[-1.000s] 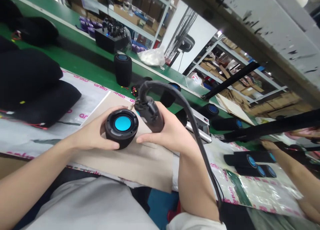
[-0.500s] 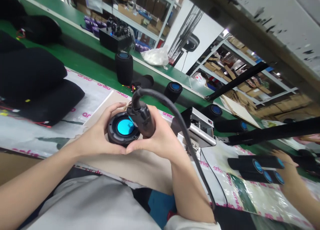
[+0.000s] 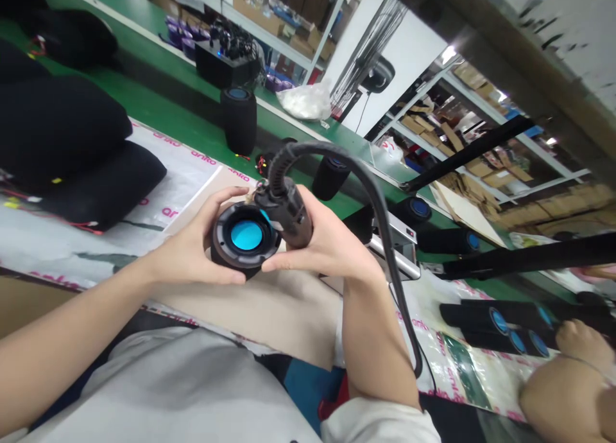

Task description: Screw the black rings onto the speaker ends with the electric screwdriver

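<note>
A black cylindrical speaker [image 3: 226, 258] with a shiny blue disc in its end sits between my hands, that end facing up. My left hand [image 3: 190, 247] curves around its left side, thumb along the near edge. In my right hand [image 3: 332, 244] is a black corded hand tool [image 3: 293, 219], tucked between thumb and fingers; its tip is hidden, so I cannot tell its exact kind. A thick black cable [image 3: 380, 202] loops from its top over my right forearm. My right thumb touches the speaker's near rim. Beneath lies a beige board [image 3: 260, 314].
Black fabric-covered pieces with wires [image 3: 62, 128] are piled at left. More speakers stand beyond on the green bench [image 3: 187, 109]. A silver device [image 3: 397, 244] is right of my hands. Several speakers [image 3: 481, 321] lie farther right, beside another person's hand [image 3: 584, 340].
Both my hands, the speaker and the tool have shifted slightly right and up in the view. The speaker's end looks tilted differently. The other person's hand has drawn away from the speakers on the right.
</note>
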A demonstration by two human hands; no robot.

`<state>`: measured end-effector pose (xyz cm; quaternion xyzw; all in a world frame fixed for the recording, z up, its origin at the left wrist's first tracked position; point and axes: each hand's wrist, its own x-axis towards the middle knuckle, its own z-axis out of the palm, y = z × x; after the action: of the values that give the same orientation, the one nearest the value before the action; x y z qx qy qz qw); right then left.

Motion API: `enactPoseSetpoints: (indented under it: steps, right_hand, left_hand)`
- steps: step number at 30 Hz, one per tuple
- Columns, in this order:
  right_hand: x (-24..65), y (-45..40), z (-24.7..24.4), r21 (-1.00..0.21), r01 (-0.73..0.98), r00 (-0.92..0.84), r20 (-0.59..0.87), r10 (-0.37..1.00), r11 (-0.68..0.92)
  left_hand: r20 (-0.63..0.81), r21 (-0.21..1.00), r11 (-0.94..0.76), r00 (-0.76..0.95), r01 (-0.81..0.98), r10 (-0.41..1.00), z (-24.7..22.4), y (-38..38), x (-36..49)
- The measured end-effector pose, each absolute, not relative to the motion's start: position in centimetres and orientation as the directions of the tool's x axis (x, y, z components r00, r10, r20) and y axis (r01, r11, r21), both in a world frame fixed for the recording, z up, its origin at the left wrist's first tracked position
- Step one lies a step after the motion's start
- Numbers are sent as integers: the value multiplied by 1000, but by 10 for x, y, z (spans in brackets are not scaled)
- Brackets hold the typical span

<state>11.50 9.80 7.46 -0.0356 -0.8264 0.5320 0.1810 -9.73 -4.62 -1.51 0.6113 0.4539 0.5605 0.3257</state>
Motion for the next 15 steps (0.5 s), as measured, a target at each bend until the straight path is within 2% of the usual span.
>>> enactPoseSetpoints:
  steps: [7,15]
  right_hand:
    - [108,104,72,-886,-71,-963,181,200,458]
    - [106,110,74,-891,-118,-973,193,130,438]
  left_hand:
    - [361,914,-346,-39,210,932,-24,-50,-100]
    - [321,947,-318,-110,38,941,-23,-55,-88]
